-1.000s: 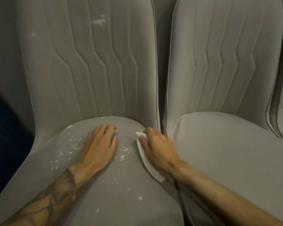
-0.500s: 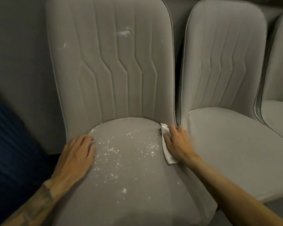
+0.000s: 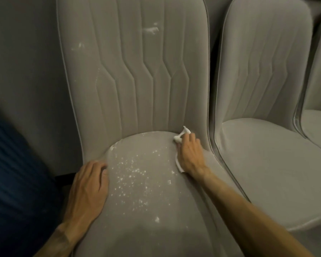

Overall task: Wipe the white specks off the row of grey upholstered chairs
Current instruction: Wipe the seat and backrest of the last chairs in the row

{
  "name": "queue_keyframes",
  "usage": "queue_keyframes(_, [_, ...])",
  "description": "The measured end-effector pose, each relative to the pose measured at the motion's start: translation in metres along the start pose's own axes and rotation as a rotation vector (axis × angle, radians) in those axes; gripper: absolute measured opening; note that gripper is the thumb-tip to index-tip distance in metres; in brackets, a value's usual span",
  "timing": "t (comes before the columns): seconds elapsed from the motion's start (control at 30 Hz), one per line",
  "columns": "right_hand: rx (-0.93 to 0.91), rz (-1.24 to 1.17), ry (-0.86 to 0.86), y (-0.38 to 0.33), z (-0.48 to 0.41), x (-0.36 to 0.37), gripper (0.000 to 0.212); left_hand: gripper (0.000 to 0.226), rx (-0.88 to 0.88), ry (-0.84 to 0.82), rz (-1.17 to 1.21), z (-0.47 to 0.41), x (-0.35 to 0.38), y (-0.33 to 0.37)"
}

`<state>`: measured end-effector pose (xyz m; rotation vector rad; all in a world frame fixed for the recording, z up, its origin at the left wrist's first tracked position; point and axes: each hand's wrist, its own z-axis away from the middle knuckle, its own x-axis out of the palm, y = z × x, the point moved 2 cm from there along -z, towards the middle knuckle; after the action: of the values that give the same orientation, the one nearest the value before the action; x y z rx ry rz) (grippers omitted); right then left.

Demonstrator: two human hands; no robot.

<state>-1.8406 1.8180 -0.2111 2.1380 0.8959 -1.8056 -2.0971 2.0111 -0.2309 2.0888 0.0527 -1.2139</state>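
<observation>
Nearest, the left hand (image 3: 87, 186) lay flat on the seat (image 3: 137, 229) at its eight o'clock rim, fingers straight, likely to steady it. The white specks (image 3: 133, 175) dotted the seat's middle. At two o'clock from them, the right hand (image 3: 189, 154) pressed a white cloth (image 3: 180, 136) into the back crease, fingers seemingly curled round it, placed for a sweep forward. Beyond, smears (image 3: 150, 30) marked the backrest (image 3: 130, 80).

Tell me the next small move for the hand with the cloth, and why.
Probably sweep the right hand, which holds the white cloth at the back right of the seat, leftward across the white specks; they lie unwiped between it and the left hand.
</observation>
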Motion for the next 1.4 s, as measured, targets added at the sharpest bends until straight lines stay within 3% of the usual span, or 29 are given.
queue_keyframes(0.1, [-0.201,-0.130,-0.049,-0.008,0.010,0.002,0.026,0.019,-0.019,-0.007,-0.005,0.000,0.002,0.000])
queue_keyframes(0.17, [-0.264,-0.083,-0.090,0.011,0.010,-0.008,0.023,0.021,-0.029,-0.009,-0.013,0.001,0.001,-0.002])
queue_keyframes(0.27, [-0.177,0.015,-0.042,0.042,-0.001,-0.012,0.022,0.034,-0.025,-0.012,-0.030,0.002,0.002,-0.001])
queue_keyframes(0.4, [-0.042,-0.087,-0.004,0.003,-0.013,0.002,0.030,0.026,-0.031,0.002,-0.032,0.002,0.004,0.001])
queue_keyframes(0.5, [-0.264,-0.229,-0.089,-0.035,0.007,0.011,0.027,0.021,-0.012,0.019,-0.045,0.003,0.006,-0.002])
queue_keyframes(0.6, [-0.411,-0.190,-0.142,-0.014,0.013,0.001,0.025,0.026,0.009,0.017,-0.051,0.002,0.006,-0.005])
queue_keyframes(0.7, [-0.232,-0.069,-0.078,0.026,-0.011,-0.006,0.027,0.032,0.018,0.027,-0.051,0.002,0.007,-0.005])
queue_keyframes(0.8, [-0.061,-0.052,-0.022,0.007,-0.016,-0.001,0.036,0.028,-0.007,0.024,-0.030,0.001,0.008,-0.005])
queue_keyframes(0.9, [-0.294,-0.215,-0.068,-0.043,0.011,0.009,0.031,0.028,0.012,0.031,-0.042,0.002,0.008,-0.006])
queue_keyframes(1.0, [-0.520,-0.279,-0.170,-0.039,0.029,0.002,0.030,0.030,0.027,0.029,-0.046,0.001,0.008,-0.007])
queue_keyframes(1.07, [-0.471,-0.211,-0.165,-0.010,0.015,-0.004,0.029,0.031,0.024,0.032,-0.044,0.002,0.008,-0.007])
queue_keyframes(1.17, [-0.169,-0.060,-0.097,0.028,-0.015,-0.007,0.030,0.030,0.022,0.045,-0.056,0.004,0.007,-0.004])
queue_keyframes(1.27, [-0.051,-0.011,-0.016,-0.003,-0.006,0.002,0.036,0.028,0.027,0.052,-0.057,0.005,0.005,-0.001])
queue_keyframes(1.4, [-0.454,-0.244,-0.110,-0.058,0.053,0.010,0.028,0.029,0.034,0.048,-0.037,0.005,0.004,-0.001])
